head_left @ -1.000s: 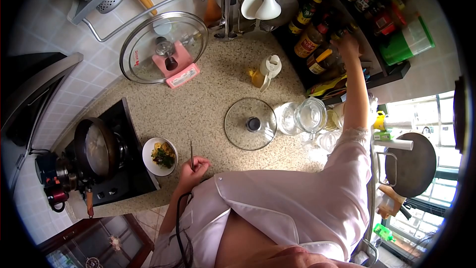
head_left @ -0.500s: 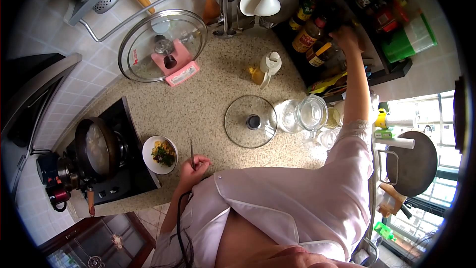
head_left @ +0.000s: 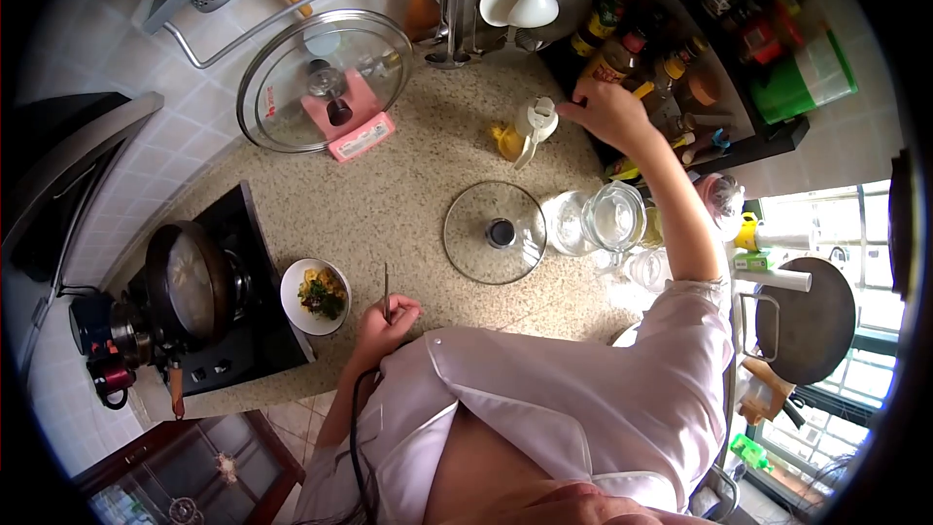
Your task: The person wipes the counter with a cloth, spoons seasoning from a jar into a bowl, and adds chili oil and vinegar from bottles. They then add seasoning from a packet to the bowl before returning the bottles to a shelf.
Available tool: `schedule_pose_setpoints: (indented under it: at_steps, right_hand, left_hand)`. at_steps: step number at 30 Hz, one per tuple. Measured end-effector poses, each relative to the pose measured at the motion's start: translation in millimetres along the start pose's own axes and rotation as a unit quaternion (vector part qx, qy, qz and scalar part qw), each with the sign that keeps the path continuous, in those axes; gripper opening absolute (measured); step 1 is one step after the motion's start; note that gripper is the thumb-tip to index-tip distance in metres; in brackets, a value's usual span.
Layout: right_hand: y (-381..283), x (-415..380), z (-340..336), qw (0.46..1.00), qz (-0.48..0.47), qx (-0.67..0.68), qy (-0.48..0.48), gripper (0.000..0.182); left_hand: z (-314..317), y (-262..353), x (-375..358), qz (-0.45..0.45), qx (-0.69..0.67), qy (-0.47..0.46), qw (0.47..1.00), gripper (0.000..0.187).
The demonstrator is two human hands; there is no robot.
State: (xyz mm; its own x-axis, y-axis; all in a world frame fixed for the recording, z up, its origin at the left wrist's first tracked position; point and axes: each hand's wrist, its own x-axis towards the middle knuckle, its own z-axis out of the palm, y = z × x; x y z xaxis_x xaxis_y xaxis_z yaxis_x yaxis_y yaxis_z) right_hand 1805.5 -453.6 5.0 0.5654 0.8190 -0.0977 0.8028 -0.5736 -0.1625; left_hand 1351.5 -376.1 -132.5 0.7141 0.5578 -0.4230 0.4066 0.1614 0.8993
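Note:
My left hand is closed around a thin dark utensil that points up from the fingers, close to the counter's front edge. Just left of it stands a white bowl holding yellow and dark green chopped food. My right hand is stretched out at the far right, thumb and forefinger apart. Its fingertips are beside the white top of an oil jug with yellow liquid. Behind the hand, a labelled sauce bottle is partly covered by it.
A pan sits on the stove. One glass lid lies on the counter; another lid leans on a pink stand. Glass jugs stand right. Shelves hold several bottles, and ladles hang behind.
My right hand has moved from deep in the shelf back and left, toward the oil jug. My left hand keeps the utensil, shifted slightly right.

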Motion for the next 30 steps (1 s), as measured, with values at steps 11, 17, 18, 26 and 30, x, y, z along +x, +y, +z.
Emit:
schedule_pose_setpoints:
  at_steps: [11,17,18,26,30]
  right_hand:
    - [12,33,56,0.977,0.121,0.152,-0.09,0.067]
    - [20,44,59,0.961,0.135,0.223,-0.094,0.063]
    - [23,46,61,0.961,0.135,0.222,-0.094,0.063]
    - [29,59,68,0.952,0.141,0.257,-0.09,0.049]
    - [23,56,62,0.954,0.146,0.25,-0.077,0.051]
  left_hand:
    - [-6,-21,-9,0.011,-0.041,0.014,0.999,0.009]
    - [-6,-19,-9,0.009,-0.034,0.015,0.999,0.009]
    - [-5,-19,-9,0.009,-0.034,0.015,0.999,0.009]
    - [-2,-15,-10,0.0,-0.04,0.014,0.999,0.011]
    - [-3,-18,-11,0.021,-0.043,0.011,0.999,0.011]
